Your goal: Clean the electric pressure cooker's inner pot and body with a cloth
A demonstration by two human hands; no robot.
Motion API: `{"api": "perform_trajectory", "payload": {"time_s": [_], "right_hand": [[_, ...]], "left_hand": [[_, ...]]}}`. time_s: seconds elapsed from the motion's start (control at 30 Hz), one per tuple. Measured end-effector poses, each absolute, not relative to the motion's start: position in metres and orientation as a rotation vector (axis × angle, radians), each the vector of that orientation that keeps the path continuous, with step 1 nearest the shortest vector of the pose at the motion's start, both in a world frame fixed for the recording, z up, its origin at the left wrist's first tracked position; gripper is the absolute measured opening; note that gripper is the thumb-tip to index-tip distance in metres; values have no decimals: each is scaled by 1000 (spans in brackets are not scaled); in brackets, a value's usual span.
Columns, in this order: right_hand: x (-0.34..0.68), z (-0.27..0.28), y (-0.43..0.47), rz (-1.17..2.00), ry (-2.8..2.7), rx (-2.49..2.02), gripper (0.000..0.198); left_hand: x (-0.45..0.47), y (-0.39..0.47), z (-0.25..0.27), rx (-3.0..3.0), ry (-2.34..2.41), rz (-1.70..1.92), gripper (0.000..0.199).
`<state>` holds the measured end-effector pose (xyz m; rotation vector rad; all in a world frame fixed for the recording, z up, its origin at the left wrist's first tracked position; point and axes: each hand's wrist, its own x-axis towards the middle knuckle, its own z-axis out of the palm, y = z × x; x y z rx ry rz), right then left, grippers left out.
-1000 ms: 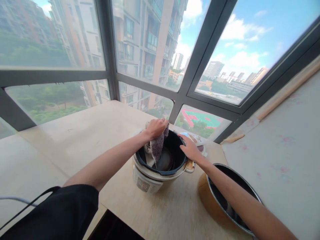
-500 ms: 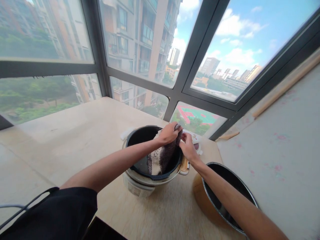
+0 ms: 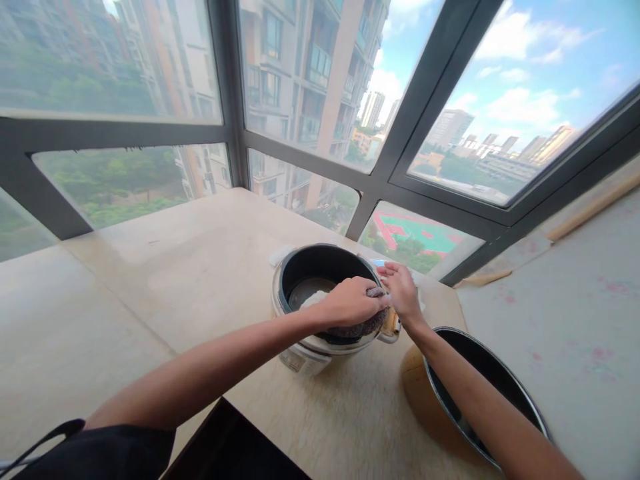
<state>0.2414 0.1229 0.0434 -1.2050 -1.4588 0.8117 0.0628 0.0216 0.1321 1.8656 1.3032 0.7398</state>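
An electric cooker (image 3: 305, 360) with a pale body and a dark inner pot (image 3: 327, 257) stands on the counter. My left hand (image 3: 353, 301) is closed around a brown and cream cloth (image 3: 359, 329), pressing it at the near right part of the pot's rim. Much of the cloth is hidden under that hand. On the right side of the rim, my right hand (image 3: 401, 291) is raised with its fingers apart, holding nothing that I can see. Its fingertips are close to the white lid (image 3: 381, 263), which is partly hidden behind the pot.
A large round container (image 3: 417, 393) with a dark inside stands on the right, under my right forearm. A pale marble-like counter (image 3: 200, 267) runs up to the windows. At the bottom lies a dark edge (image 3: 235, 443). A papered wall (image 3: 575, 347) bounds the right.
My left hand has lowered the cloth from upright above the pot to its near right rim. My right hand has spread its fingers. The view has shifted left.
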Motion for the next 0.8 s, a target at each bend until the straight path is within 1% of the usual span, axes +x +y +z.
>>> {"api": "perform_trajectory", "payload": {"time_s": [0.13, 0.27, 0.37, 0.53, 0.67, 0.8], "right_hand": [[242, 42, 123, 694, -1619, -1188, 32], [240, 46, 118, 632, -1676, -1202, 29], [239, 50, 115, 597, -1699, -1229, 28], [238, 53, 114, 548, -1718, -1221, 26], [239, 52, 114, 546, -1725, -1225, 27], [238, 55, 112, 548, -1736, -1244, 27]], "left_hand": [[35, -3, 140, 1993, 1458, 761, 37], [4, -17, 141, 2136, 1803, 701, 39], [-23, -12, 139, 2164, 2076, 710, 43], [-62, 31, 132, 2152, 2311, 928, 43], [-71, 78, 124, 2217, 2296, 993, 42], [-60, 121, 119, 2306, 2218, 1047, 41]]}}
